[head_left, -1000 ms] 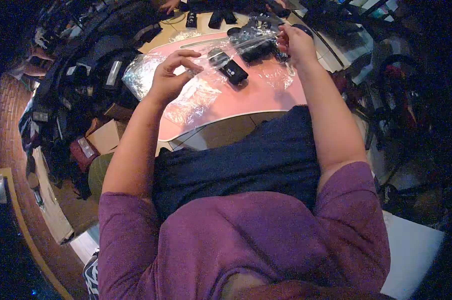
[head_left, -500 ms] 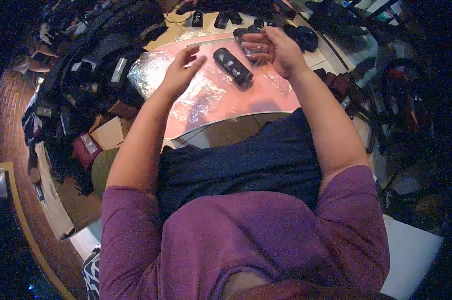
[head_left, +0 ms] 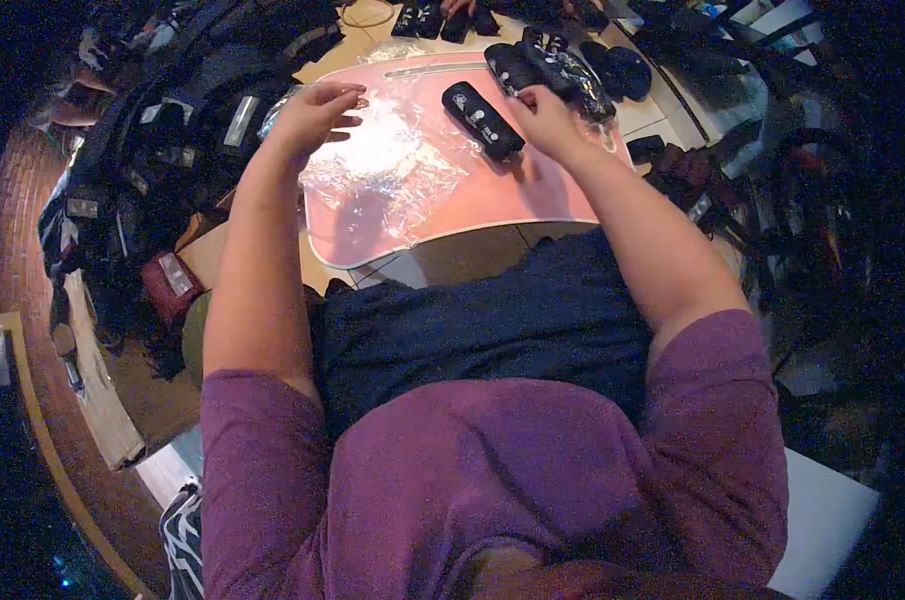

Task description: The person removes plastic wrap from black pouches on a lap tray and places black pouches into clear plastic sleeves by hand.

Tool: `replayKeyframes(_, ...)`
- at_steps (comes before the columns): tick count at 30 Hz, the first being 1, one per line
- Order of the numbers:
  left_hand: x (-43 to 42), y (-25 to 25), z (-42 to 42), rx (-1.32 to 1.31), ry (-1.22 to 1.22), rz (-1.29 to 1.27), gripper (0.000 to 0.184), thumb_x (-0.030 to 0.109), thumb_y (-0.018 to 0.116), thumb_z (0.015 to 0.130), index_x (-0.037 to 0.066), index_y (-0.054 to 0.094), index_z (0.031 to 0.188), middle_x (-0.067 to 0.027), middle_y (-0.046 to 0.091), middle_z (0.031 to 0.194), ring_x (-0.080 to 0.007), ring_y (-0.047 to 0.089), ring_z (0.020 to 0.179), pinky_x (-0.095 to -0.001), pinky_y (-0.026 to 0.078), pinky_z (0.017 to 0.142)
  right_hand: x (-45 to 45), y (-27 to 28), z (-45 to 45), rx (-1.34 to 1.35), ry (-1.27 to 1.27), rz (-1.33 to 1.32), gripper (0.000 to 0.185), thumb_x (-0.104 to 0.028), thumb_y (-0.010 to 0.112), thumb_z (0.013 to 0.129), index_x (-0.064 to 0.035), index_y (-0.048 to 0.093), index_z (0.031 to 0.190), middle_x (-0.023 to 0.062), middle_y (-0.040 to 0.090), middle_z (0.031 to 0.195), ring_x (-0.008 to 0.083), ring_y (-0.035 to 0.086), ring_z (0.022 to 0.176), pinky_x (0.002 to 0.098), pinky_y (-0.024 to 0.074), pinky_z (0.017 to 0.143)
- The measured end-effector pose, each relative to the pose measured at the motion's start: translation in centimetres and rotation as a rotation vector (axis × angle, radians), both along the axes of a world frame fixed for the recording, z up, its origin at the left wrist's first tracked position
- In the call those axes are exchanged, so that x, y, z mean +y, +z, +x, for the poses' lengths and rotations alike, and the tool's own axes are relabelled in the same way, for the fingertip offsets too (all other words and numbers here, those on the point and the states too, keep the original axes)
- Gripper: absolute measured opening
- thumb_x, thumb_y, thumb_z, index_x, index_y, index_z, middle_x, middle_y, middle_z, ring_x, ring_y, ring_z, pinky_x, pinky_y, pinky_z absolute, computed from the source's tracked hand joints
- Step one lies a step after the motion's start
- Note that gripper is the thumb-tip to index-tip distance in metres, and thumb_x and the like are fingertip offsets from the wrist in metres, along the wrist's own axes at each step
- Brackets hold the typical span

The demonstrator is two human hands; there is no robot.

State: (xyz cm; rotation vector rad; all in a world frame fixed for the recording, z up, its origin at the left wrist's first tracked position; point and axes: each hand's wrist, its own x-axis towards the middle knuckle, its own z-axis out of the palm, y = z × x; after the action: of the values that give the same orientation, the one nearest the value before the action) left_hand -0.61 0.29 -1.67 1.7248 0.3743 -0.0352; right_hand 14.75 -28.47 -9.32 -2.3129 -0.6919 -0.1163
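On a pink tabletop (head_left: 372, 225) lies a rolled black fabric bundle (head_left: 480, 118) with white print along its band. My right hand (head_left: 544, 115) is just right of the bundle, fingers curled and pressed together; what is in them, if anything, is hidden. My left hand (head_left: 317, 118) is over the table's left side with fingers apart and holds nothing. Crumpled clear plastic wrapping (head_left: 397, 160) glares between that hand and the bundle. Several more black bundles (head_left: 552, 70), some shiny as if wrapped, are piled beyond my right hand.
Another person's hand (head_left: 459, 7) is at the top edge, by some black bundles (head_left: 422, 20). Dark packed goods (head_left: 227, 110) heap up on the left, with a dark red package (head_left: 169, 280) below. More dark items (head_left: 822, 200) crowd the right.
My left hand has moved left, away from the bundle. My right hand has come down and its fingers have curled closed. Another person's hand has appeared at the top.
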Motion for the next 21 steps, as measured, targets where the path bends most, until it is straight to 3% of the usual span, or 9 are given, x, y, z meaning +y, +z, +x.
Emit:
replayKeyframes(1,0.3,0.0,0.0,0.016,-0.024,0.006,0.034,0.03,0.059,0.085,0.007,0.057,0.11,-0.006,0.061,0.103,-0.0187,0.059,0.089,-0.0316,0.049,0.075,0.3,0.0,-0.3,0.202,-0.02,-0.028,0.056,-0.041,0.065,0.072,0.0033,0.053,0.105,0.0212,0.06,0.094,0.0322,0.059,0.089,0.0374,0.0453,0.08)
replayKeyframes(5,0.0,0.0,0.2,0.06,-0.045,0.024,0.03,0.028,0.062,0.082,0.007,0.061,0.103,-0.0037,0.063,0.095,-0.0156,0.06,0.082,-0.0291,0.048,0.068,2.1,-1.6,-2.3,0.241,0.099,-0.221,0.072,-0.04,0.074,0.062,0.0036,0.048,0.112,0.024,0.057,0.103,0.0318,0.057,0.098,0.0359,0.0447,0.082)
replayKeyframes(8,-0.2,0.2,0.0,0.087,-0.08,0.076,0.038,0.028,0.064,0.081,0.005,0.058,0.11,-0.0047,0.062,0.098,-0.0155,0.058,0.08,-0.0294,0.049,0.07,2.2,-1.7,-2.2,0.28,0.107,-0.326,0.084,-0.044,0.072,0.065,0.0067,0.037,0.122,0.0259,0.051,0.115,0.0351,0.052,0.105,0.0374,0.0407,0.089)
replayKeyframes(10,0.1,0.1,0.1,0.078,-0.141,0.063,0.04,0.03,0.066,0.079,0.005,0.059,0.109,-0.0049,0.062,0.096,-0.0157,0.058,0.081,-0.0301,0.049,0.07,2.2,0.2,-2.3,0.248,0.103,-0.326,0.079,-0.042,0.075,0.063,0.0038,0.043,0.119,0.0207,0.056,0.107,0.0303,0.056,0.096,0.0357,0.0439,0.082)
replayKeyframes(12,0.3,-0.2,0.3,0.076,-0.142,0.065,0.041,0.032,0.068,0.077,0.005,0.059,0.106,-0.0048,0.061,0.094,-0.0161,0.058,0.08,-0.0313,0.049,0.07,1.6,3.2,-2.2,0.923,0.165,-0.246,0.073,-0.041,0.076,0.063,0.0018,0.049,0.115,0.0138,0.059,0.097,0.0218,0.058,0.086,0.0317,0.0456,0.074)
replayKeyframes(13,0.4,-0.4,0.4,0.078,-0.157,0.071,0.041,0.033,0.068,0.076,0.005,0.06,0.105,-0.0049,0.061,0.093,-0.0163,0.057,0.08,-0.0315,0.049,0.07,1.4,2.1,-1.0,1.031,0.186,-0.135,0.066,-0.041,0.075,0.064,0.0015,0.053,0.11,0.0083,0.06,0.091,0.0153,0.056,0.079,0.0276,0.0447,0.069)
replayKeyframes(17,0.2,-1.0,1.2,0.092,-0.17,0.146,0.034,0.028,0.071,0.074,0.006,0.062,0.098,-0.003,0.062,0.085,-0.0137,0.058,0.072,-0.0278,0.047,0.061,-0.5,3.2,1.7,0.862,0.006,-0.177,0.065,-0.046,0.07,0.071,0.0044,0.052,0.108,0.0081,0.059,0.092,0.0143,0.057,0.078,0.0267,0.0453,0.072)
replayKeyframes(18,0.1,-1.0,1.3,0.095,-0.173,0.142,0.034,0.028,0.071,0.074,0.006,0.062,0.098,-0.003,0.062,0.085,-0.0137,0.058,0.072,-0.0278,0.047,0.061,-0.8,4.7,1.1,0.888,0.072,0.006,0.066,-0.045,0.069,0.072,0.0061,0.05,0.11,0.0091,0.059,0.093,0.0141,0.057,0.079,0.0259,0.0459,0.073)
replayKeyframes(21,-0.2,-1.2,1.8,0.084,-0.237,0.213,0.034,0.027,0.073,0.071,0.005,0.062,0.095,-0.0034,0.062,0.081,-0.0133,0.057,0.067,-0.0271,0.045,0.057,-1.9,6.4,1.8,0.773,0.075,0.159,0.058,-0.042,0.069,0.073,0.0039,0.054,0.106,0.0091,0.061,0.09,0.0156,0.059,0.077,0.0268,0.0472,0.069)
